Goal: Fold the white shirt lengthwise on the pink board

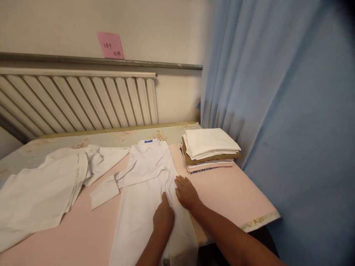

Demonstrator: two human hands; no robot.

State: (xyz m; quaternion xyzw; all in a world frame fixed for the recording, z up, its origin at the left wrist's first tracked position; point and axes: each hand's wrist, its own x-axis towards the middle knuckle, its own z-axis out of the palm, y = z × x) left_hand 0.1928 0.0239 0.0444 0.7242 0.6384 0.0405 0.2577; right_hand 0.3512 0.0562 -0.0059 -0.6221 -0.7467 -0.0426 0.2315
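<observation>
A long white coat (138, 214) lies stretched out in front of me, its collar and blue label at the far end. One sleeve sticks out to the left, and the right side is folded inward over the body. My left hand (164, 217) is on the folded part, one finger pointing forward and the others curled at the fabric, partly hidden. Along the coat's right edge, my right hand (186, 191) rests flat with its fingers stretched out.
Another white garment (41, 192) lies loosely on the left of the pink table cover (83, 236). At the back right stands a stack of folded cloths (212, 144). A blue curtain (291, 111) hangs on the right; a radiator (83, 103) is behind the table.
</observation>
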